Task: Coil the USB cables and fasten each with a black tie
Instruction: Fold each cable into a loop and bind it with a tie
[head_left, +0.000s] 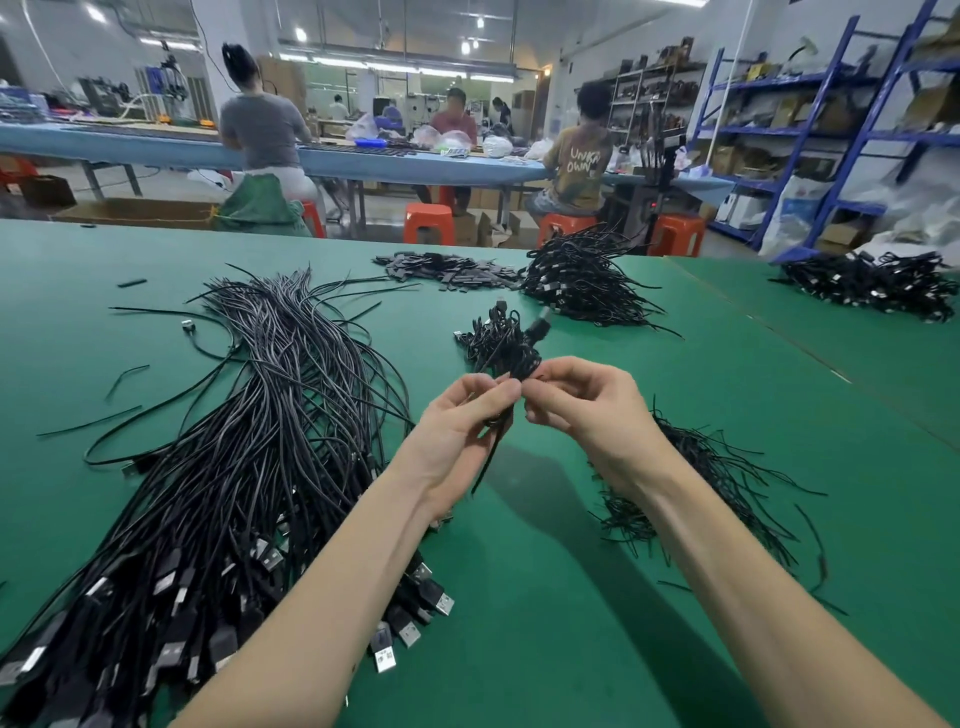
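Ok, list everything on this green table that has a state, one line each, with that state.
Left hand: pinching the coiled cable.
Right hand: pinching the same coil from the other side.
Coiled cable: bunched, held above the table; whether the tie is fastened cannot be told.
Uncoiled USB cables: loose, straight, lying in a long bundle.
Black ties: loose heap under the right forearm.
Finished coils: piled at the far side.

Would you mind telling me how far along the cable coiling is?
Done: a heap of coiled cables at the far side. In hand: left hand and right hand pinch a coiled cable. Left: the large bundle of uncoiled cables.
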